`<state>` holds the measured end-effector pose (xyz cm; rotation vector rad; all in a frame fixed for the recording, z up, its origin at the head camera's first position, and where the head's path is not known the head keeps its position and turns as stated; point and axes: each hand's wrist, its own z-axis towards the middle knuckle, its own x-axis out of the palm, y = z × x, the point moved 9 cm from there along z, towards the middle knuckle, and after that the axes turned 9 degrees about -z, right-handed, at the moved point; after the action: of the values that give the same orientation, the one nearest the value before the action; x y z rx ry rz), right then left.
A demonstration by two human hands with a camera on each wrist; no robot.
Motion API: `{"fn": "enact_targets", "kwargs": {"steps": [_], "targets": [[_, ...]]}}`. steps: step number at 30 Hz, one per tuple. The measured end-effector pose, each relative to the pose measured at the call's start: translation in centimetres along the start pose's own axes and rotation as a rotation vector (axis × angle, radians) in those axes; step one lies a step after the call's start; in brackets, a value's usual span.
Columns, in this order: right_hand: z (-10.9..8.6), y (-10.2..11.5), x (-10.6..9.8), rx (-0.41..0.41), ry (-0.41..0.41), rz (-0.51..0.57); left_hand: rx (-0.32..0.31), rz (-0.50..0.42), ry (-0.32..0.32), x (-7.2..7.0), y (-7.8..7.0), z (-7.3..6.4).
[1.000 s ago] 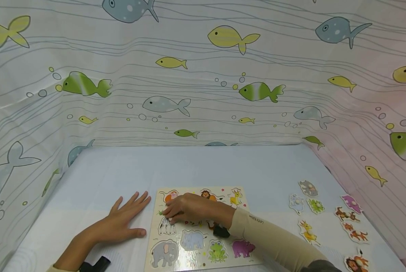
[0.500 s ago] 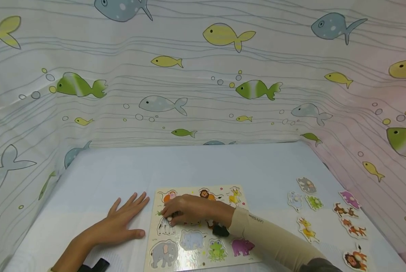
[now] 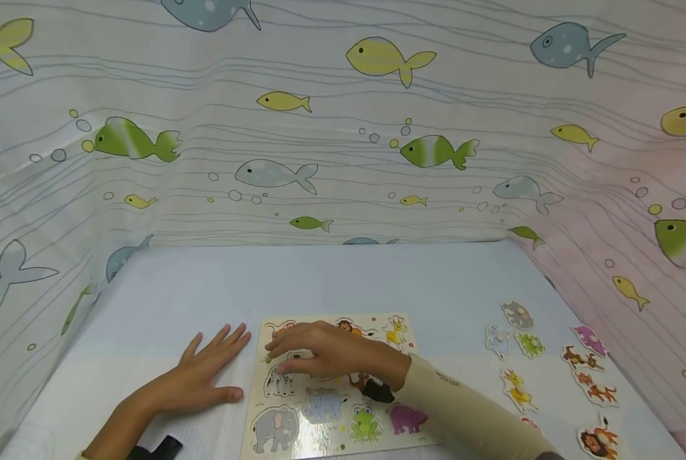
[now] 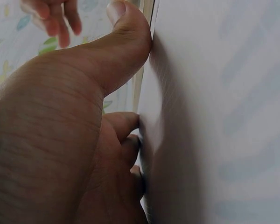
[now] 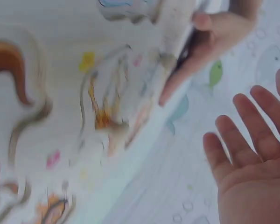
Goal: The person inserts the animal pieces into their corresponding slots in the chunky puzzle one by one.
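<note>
Cream board (image 3: pixel 314 442) — zebra (image 3: pixel 280 383) seemingly seated; right hand (image 3: pixel 320 350) above, left hand (image 3: pixel 202 380) aside, both grips apart — next, probably, a loose piece (image 3: pixel 529 344).

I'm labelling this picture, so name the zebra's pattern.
The zebra has black and white stripes, best seen in the head view.

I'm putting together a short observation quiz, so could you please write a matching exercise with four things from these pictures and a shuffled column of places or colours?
Column one
1. Left hand
2. Right hand
3. Loose frog piece
4. Loose hippo piece

Column two
A. Over the puzzle board
B. Purple
C. On the table, beside the board, fingers spread
D. Green

Right pairs: 1-C, 2-A, 3-D, 4-B
</note>
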<state>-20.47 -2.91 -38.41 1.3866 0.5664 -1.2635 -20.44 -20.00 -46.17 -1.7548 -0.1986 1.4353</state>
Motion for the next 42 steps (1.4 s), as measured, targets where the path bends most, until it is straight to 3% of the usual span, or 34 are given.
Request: {"fn": "enact_targets", "kwargs": {"steps": [7,16,26,38,42], "targets": [[-3.2,-1.5,-4.5,0.092,-0.152,0.006,-0.026,0.008,-0.008,-0.4,0.3,-0.1],[-10.4,-4.8,-9.4,0.282,-0.291,0.001,-0.035,0.006,-0.017,-0.4,0.4,-0.4],[-21.3,-8.1,-12.6,0.526,-0.427,-0.145,-0.028,0.009,-0.002,0.0,0.5,0.1],[-34.3,-11.0,-15.0,0.884,-0.448,-0.174,-0.003,0.007,-0.006,0.2,0.2,-0.1],[-38.7,-12.2,-15.6,1.044,-0.436,-0.194,-0.009,0.006,-0.009,-0.1,0.1,-0.1]]}}
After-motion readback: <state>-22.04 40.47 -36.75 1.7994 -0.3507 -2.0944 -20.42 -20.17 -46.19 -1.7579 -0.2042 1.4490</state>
